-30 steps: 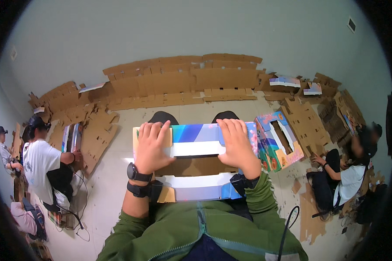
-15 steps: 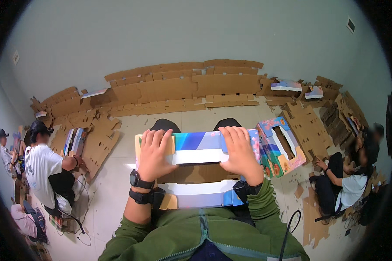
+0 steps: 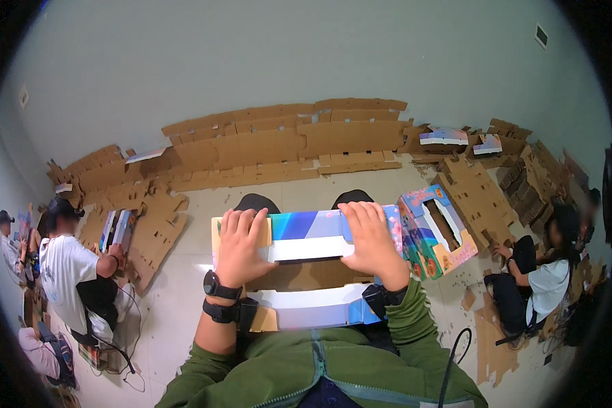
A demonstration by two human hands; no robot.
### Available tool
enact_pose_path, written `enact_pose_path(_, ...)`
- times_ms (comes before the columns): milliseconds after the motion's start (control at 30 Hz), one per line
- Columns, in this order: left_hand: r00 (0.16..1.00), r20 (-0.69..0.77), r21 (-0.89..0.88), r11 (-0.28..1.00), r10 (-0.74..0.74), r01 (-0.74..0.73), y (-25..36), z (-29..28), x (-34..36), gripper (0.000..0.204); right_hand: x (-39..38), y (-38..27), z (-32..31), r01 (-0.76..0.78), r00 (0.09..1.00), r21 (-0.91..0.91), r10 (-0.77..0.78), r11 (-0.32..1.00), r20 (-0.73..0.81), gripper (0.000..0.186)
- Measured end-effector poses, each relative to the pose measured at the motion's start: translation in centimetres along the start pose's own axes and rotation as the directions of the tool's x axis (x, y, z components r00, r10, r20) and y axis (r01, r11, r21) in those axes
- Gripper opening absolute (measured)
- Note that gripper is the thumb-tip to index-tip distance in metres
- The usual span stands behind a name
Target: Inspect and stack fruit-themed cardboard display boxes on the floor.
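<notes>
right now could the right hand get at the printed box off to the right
Likely yes: the right-side box sits close to the right hand, with only the end of the held box between; the hand would first need to let go.

Head-worn fisheye view: faces down, box (image 3: 307,249) close below, wall (image 3: 285,54) beyond.

Wall (image 3: 306,54): plain, pale grey-blue finish. A small whitish plate (image 3: 24,96) is fixed far left; a dark, white-framed rectangular panel (image 3: 541,37), upper right. Floor (image 3: 173,306): pale, glossy tiles reflecting light, with scattered brown scraps (image 3: 468,299). Flattened brown cardboard sheets (image 3: 258,147) line the foot of the wall.
</notes>
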State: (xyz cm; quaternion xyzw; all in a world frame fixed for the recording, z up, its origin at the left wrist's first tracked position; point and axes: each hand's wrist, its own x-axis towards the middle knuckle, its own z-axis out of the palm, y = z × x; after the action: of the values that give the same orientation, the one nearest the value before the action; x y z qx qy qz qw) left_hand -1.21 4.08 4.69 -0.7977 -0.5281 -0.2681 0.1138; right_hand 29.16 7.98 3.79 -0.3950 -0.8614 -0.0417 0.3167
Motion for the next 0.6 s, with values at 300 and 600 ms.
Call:
enact_pose_path(300, 1.0, 0.002, 0.008, 1.0, -0.002, 0.002, -0.13, 0.26, -0.02, 0.099, -0.03, 0.17, 0.14, 0.012, 1.0, 0.002, -0.012, 1.0, -0.009, 0.089)
enact_pose_path(600, 0.999, 0.028, 0.005, 1.0, -0.019, 0.018, -0.1, 0.13, -0.1, 0.103, -0.09, 0.22, 0.21, 0.016, 1.0, 0.003, -0.016, 1.0, 0.0, 0.093)
